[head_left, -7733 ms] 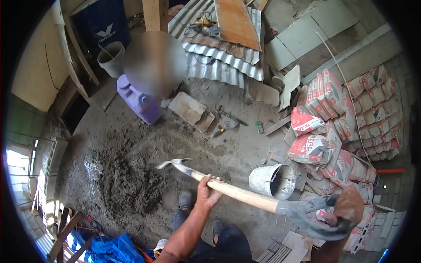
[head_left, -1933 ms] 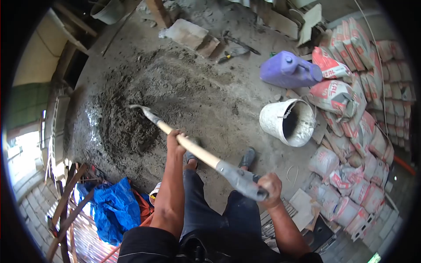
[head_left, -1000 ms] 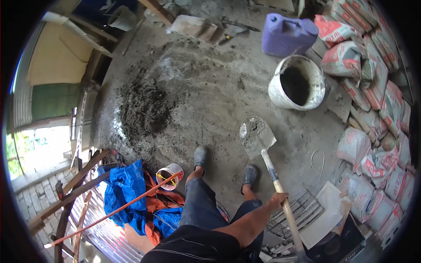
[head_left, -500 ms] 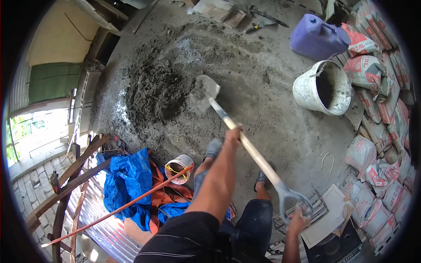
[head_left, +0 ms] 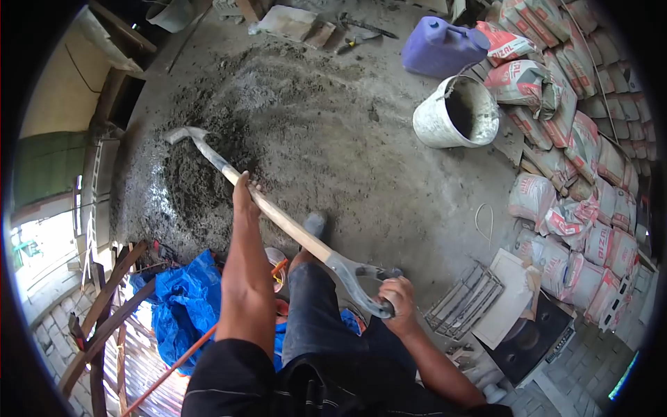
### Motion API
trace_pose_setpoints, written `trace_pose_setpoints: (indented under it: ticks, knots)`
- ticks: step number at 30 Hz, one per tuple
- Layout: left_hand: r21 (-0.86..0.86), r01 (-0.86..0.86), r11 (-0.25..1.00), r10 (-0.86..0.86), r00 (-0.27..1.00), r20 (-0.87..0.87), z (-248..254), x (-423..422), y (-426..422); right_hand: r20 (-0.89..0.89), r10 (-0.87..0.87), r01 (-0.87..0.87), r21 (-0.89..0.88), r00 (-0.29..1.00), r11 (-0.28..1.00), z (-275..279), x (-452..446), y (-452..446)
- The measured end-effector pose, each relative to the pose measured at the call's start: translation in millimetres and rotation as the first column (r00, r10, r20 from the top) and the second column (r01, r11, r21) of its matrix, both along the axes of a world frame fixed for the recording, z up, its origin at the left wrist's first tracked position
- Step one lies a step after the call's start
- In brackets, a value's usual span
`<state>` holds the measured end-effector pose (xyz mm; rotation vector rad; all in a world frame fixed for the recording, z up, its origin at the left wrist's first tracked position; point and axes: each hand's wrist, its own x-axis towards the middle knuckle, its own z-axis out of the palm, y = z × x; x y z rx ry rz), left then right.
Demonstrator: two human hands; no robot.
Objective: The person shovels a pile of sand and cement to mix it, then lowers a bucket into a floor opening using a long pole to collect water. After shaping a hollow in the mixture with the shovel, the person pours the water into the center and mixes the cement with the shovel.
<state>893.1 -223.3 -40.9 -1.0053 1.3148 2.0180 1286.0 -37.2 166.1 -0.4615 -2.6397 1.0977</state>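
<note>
A shovel point(head_left: 288, 222) with a wooden shaft slants across the view. My left hand point(head_left: 246, 192) is closed round the lower shaft, near the metal socket. At the other end, my right hand point(head_left: 397, 297) grips the grey D-shaped handle. The blade, seen nearly edge-on, lies over the left part of a heap of wet grey mortar point(head_left: 201, 177). Mortar residue is smeared over the floor right of the heap. A whitish bucket point(head_left: 432, 124) with grey stuff inside stands right of the shaft, with a purple jerrycan point(head_left: 438, 52) behind it.
Stacked cement bags point(head_left: 531, 201) line the right side. A blue tarp point(head_left: 182, 299), a small bucket point(head_left: 278, 267) and wooden beams point(head_left: 104, 323) are at lower left. Metal grating point(head_left: 469, 299) and a black stove-like box point(head_left: 531, 340) lie at lower right. Concrete block pieces point(head_left: 288, 22) lie at the top.
The shovel blade has moved left from the heap's right edge to its far left and turned edge-on. Both hands moved left with the shovel, and the camera view has shifted.
</note>
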Motion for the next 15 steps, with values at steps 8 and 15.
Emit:
trace_pose_setpoints:
  ticks: [8,15]
  knots:
    - [0.391,0.051,0.919,-0.085,0.994,0.07,23.1,234.0,94.7,0.278,-0.605,0.656,-0.153,0.746,0.739,-73.8,287.6,35.6]
    - [0.291,0.512,0.809,-0.587,0.669,0.456,-6.9,595.0,226.2,0.58,-0.814,0.971,-0.187,-0.013,-0.149,-35.5,621.2,42.2]
